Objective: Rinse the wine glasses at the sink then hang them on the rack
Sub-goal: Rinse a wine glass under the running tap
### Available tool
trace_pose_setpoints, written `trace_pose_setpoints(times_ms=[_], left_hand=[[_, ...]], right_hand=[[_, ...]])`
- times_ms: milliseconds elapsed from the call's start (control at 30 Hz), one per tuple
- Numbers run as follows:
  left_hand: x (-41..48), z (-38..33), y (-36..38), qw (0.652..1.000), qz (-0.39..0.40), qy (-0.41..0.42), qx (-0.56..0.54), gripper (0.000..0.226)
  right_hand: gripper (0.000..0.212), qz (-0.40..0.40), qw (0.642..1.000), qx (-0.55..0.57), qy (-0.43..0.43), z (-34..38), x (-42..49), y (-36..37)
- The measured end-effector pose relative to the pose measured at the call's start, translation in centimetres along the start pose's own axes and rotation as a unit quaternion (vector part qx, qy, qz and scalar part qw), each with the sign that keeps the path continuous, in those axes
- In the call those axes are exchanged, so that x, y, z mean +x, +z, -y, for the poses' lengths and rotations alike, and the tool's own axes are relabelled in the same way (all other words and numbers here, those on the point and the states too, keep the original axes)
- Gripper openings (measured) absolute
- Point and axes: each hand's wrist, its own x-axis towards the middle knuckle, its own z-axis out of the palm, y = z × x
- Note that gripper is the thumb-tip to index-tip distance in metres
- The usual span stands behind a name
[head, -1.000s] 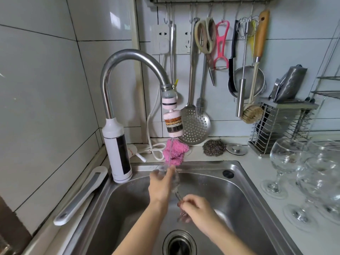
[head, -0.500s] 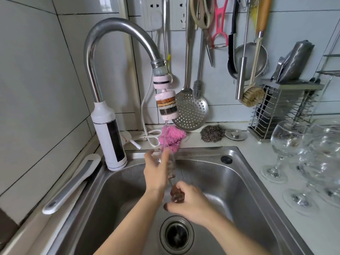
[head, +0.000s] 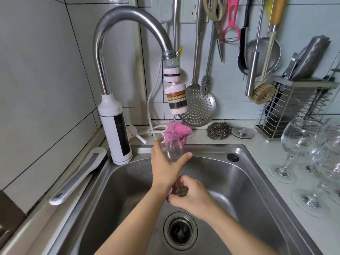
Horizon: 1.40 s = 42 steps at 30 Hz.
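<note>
Under the faucet (head: 128, 24), a wine glass (head: 173, 150) is being rinsed, bowl cupped by the left hand (head: 165, 162), base pinched by the right hand (head: 193, 196); emptying likely comes next

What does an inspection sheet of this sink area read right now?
Surface: steel sink, wet, drain open.
Job's things: wine glass under the running tap; other glasses upright on the counter at right.
Clutter: pink cloth, steel scourer, sink plug.
Hands: left hand around the bowl; right hand at the foot.
Cables: white cord behind the tap.
Surroundings: tiled wall, hanging utensils, cutlery rack.
</note>
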Motion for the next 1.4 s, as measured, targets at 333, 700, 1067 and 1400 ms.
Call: trace_pose_setpoints(times_ms=[333,700,1067,1400], left_hand=[[0.2,-0.1,-0.4,0.993,-0.021,-0.086,-0.08,0.062],[0.5,-0.1,-0.4,0.961,-0.034,-0.201,-0.184,0.057],[0.3,-0.8,-0.4,0.965,-0.062,-0.176,-0.184,0.06],[-0.3,-0.8,-0.1,0.999,-0.04,-0.016,-0.016,0.068]], right_hand=[[0.035,-0.01,1.0,-0.022,-0.017,0.1,0.1,0.1],[0.035,-0.015,1.0,-0.014,-0.014,0.1,0.2,0.2],[0.019,0.026,0.989,0.147,-0.015,0.6,0.1,-0.2],[0.018,0.047,0.973,0.217,0.063,0.5,0.3,-0.2]])
